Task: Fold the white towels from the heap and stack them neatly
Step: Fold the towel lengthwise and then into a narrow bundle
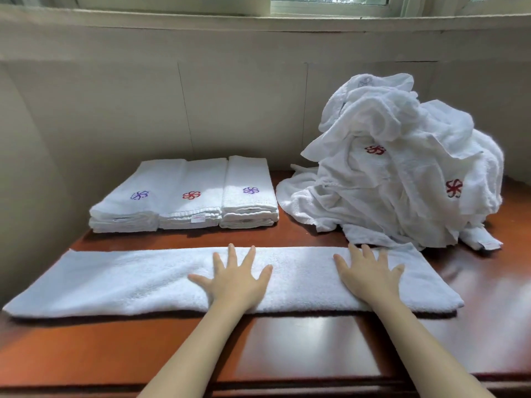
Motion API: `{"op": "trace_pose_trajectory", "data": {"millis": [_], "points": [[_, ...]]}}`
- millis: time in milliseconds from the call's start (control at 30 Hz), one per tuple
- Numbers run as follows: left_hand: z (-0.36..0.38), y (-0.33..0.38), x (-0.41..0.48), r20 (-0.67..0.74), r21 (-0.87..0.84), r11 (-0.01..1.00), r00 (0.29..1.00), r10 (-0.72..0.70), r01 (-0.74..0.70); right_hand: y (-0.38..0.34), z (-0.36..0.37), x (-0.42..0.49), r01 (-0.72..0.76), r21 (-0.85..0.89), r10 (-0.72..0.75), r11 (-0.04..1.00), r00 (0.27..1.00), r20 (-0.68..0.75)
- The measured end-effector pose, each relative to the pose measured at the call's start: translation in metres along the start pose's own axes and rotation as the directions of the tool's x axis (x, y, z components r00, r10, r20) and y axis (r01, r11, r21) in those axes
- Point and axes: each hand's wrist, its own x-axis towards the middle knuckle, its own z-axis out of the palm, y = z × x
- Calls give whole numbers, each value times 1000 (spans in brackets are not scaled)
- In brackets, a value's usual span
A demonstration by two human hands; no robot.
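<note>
Both hands flat, fingers spread: left hand and right hand press the long white terry towel strip along the glossy reddish tabletop's front edge. I'd smooth outward before folding ends in.

glossy reddish wooden table against beige wall, window above.

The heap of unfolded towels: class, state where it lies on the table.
In the head view the heap sits far right on the table by the wall, right of the folded stacks and behind the right end of the long towel.
</note>
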Motion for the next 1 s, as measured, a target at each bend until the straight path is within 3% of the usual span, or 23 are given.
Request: {"op": "trace_pose_trajectory", "data": {"millis": [133, 200, 300, 367, 433, 567, 700, 767, 833, 900, 1000], "points": [[-9, -18, 13, 47, -22, 994, 993, 106, -105, -19, -4, -4, -92, -109, 97, 990, 995, 39], [-16, -39, 17, 58, -52, 991, 991, 124, -121, -44, -4, -11, -40, -221, 48, 975, 998, 32], [-29, -85, 20, 60, -46, 998, 998, 34, -31, -104, 7, -27, 285, -170, -283, 943, 958, 32], [-37, -127, 16, 32, -28, 998, 998, -51, 52, -147, 20, -46, 500, -64, -500, 864, 866, 21], [-45, -175, 7, -26, -25, 990, 990, -141, 141, -181, 37, -65, 602, -13, -602, 798, 799, 13], [-63, -273, -16, -138, -74, 911, 900, -413, 406, -208, 47, -77, 508, -28, -507, 861, 861, 26], [-69, -312, -34, 13, -306, 694, 731, -682, 652, -220, 44, -79, 487, -35, -484, 873, 872, 77], [-67, -303, -36, -75, -351, 668, 691, -719, 656, -222, 45, -74, 506, 14, -505, 863, 861, 62], [-66, -285, -35, -193, -519, 661, 679, -708, 542, -217, 45, -63, 519, 58, -522, 853, 852, 47], [-62, -263, -32, -214, -810, 505, 650, -729, 300, -211, 47, -54, 503, 57, -506, 862, 859, 72], [-63, -240, -22, 19, -1000, -19, 564, -826, 6, -208, 54, -51, 490, 42, -492, 871, 867, 78]]}}
